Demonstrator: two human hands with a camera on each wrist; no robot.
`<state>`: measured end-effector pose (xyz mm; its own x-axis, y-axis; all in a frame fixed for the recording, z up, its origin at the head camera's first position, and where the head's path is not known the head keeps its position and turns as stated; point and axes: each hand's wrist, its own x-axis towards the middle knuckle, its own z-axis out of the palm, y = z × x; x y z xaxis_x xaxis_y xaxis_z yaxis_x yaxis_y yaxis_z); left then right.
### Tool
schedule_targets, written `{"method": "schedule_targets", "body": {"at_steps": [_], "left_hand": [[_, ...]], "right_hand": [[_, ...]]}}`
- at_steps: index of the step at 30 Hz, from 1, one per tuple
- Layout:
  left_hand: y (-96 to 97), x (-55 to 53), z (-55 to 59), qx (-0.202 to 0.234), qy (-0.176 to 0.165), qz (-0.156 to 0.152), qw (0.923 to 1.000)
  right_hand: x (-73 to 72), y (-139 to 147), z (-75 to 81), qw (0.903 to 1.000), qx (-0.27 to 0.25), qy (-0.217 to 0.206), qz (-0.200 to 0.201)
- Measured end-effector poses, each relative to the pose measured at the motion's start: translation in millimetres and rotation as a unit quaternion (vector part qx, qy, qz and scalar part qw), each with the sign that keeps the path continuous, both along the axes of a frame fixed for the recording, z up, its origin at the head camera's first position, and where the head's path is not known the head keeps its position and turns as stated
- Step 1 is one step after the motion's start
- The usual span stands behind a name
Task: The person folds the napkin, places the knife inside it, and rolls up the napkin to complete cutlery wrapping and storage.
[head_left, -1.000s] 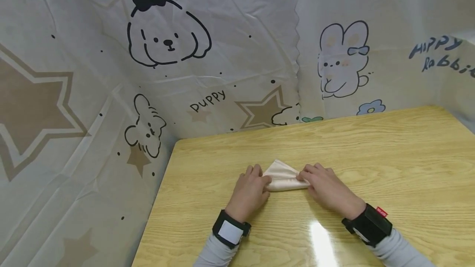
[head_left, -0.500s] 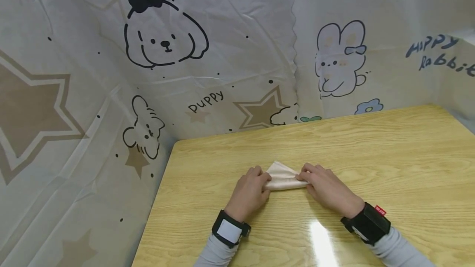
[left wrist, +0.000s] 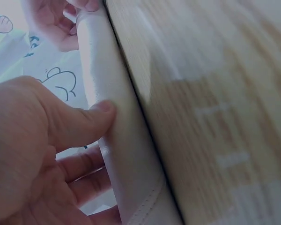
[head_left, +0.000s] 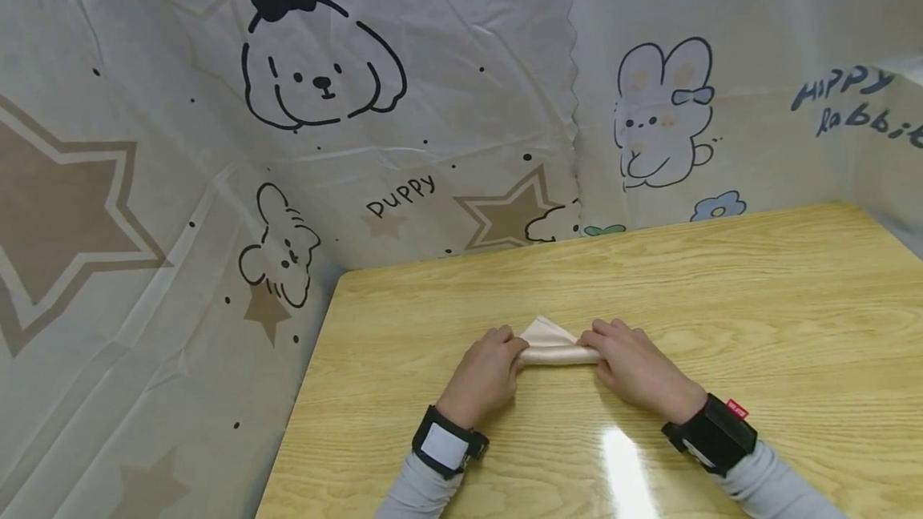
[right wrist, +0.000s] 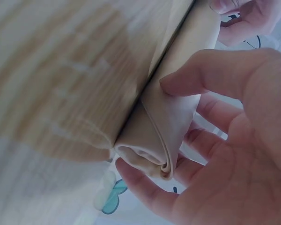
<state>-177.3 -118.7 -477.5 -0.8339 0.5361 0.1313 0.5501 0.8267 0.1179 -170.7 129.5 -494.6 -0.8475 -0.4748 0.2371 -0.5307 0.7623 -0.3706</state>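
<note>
A cream, satiny cloth (head_left: 558,355) lies rolled into a short tube on the table, with a flat triangular corner pointing away from me. My left hand (head_left: 485,375) grips the roll's left end; in the left wrist view the thumb presses on the roll (left wrist: 105,70) near a stitched hem, and the fingers lie on its other side. At the right end my right hand (head_left: 638,363) holds the cloth the same way. The right wrist view shows the roll's open end (right wrist: 150,145) with its layers, between thumb and fingers. Some fingertips are hidden behind the cloth.
The wood-grain table (head_left: 757,303) reaches back to a white curtain (head_left: 461,102) printed with cartoon animals and stars. The curtain also hangs along the table's left edge. A bright light reflection lies on the near tabletop.
The cloth has been rolled further away from me. Less of the triangular corner shows, and the roll looks rounder and neater. Both hands stay at its ends, the left having shifted slightly.
</note>
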Motion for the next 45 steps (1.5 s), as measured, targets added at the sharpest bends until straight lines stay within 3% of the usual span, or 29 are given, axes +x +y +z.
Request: {"method": "schedule_targets", "body": {"at_steps": [6, 17, 22, 25, 31, 37, 45], "left_hand": [[0.7, -0.8, 1.6, 0.019, -0.016, 0.012, 0.9996], [1.5, -0.9, 0.7, -0.009, -0.025, 0.021, 0.9994], [0.9, -3.6, 0.4, 0.032, -0.04, 0.028, 0.9983], [1.1, -4.7, 0.5, 0.047, -0.017, 0.024, 0.9985], [3.0, -3.7, 0.2, 0.007, 0.068, 0.028, 0.9972], [2.0, -2.0, -2.3, -0.022, 0.056, 0.028, 0.9978], [0.7, -3.4, 1.5, -0.012, 0.035, 0.035, 0.9987]], "right_hand": [[0.2, 0, 0.2, 0.9999, 0.01, 0.007, -0.001], [0.7, 0, 0.8, 0.9985, 0.014, 0.05, 0.018], [1.1, 2, 3.6, 0.9983, 0.002, 0.056, 0.017], [1.1, 2, 5.1, 0.9979, 0.006, 0.062, 0.016], [1.2, 1, 6.0, 0.998, 0.012, 0.063, -0.002], [3.0, 3, 7.2, 0.9974, 0.036, 0.057, -0.024], [0.9, 5, 12.4, 0.9949, 0.029, 0.096, -0.006]]}}
